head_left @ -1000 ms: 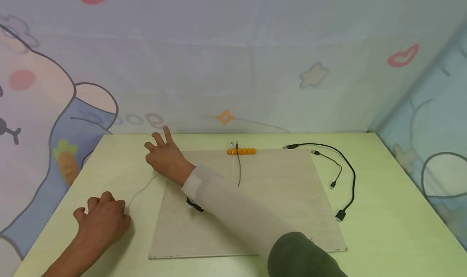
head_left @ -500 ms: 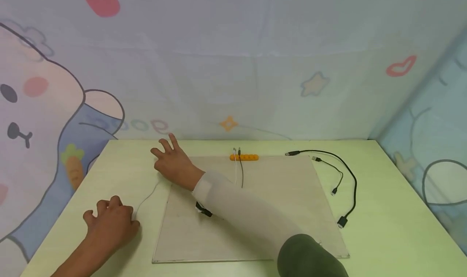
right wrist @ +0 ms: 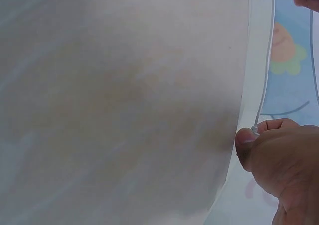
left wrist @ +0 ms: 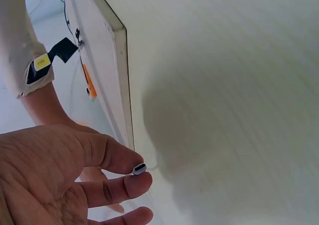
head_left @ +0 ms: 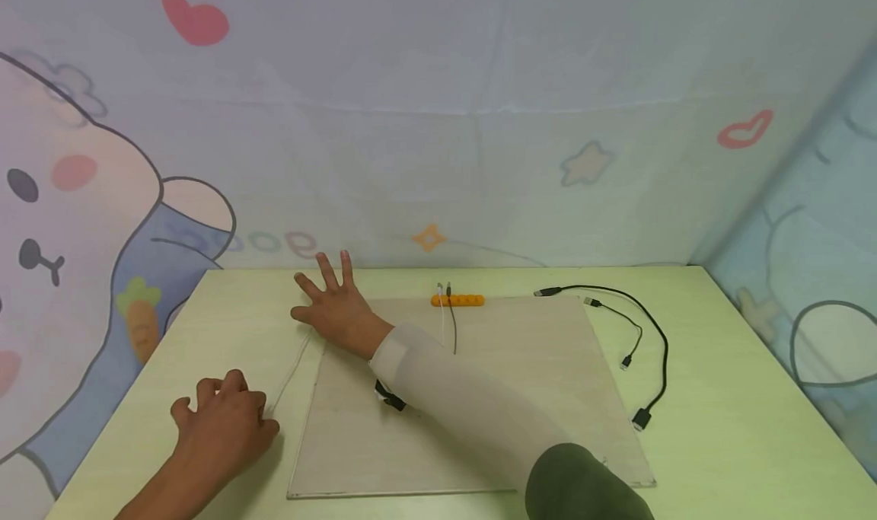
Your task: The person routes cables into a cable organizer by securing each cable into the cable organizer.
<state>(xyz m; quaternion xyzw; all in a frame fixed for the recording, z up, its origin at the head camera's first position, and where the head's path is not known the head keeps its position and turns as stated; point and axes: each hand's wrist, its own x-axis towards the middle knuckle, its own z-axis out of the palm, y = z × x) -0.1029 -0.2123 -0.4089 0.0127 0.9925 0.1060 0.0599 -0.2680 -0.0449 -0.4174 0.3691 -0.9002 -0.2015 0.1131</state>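
Observation:
A thin white charging cable (head_left: 291,373) runs between the two hands, left of the beige board. My left hand (head_left: 224,432) pinches one end between thumb and finger. There, the left wrist view shows a small oval plug (left wrist: 139,169) with its opening outward. At the board's far left corner is my right hand (head_left: 342,318), its outer fingers spread. In the right wrist view its thumb and forefinger pinch the cable's other end (right wrist: 254,130). The cable's detail between the fingertips is partly hidden.
The beige board (head_left: 527,406) lies mid-table. An orange cable holder (head_left: 469,301) at its back edge carries a white cable (head_left: 442,326) and a dark grey cable (head_left: 454,333). A long black cable (head_left: 663,352) and a short black cable (head_left: 637,330) lie to the right.
Both hands sit a little further right in the head view, which has itself shifted. The cable between them looks straighter. The right hand's outer fingers have spread wider.

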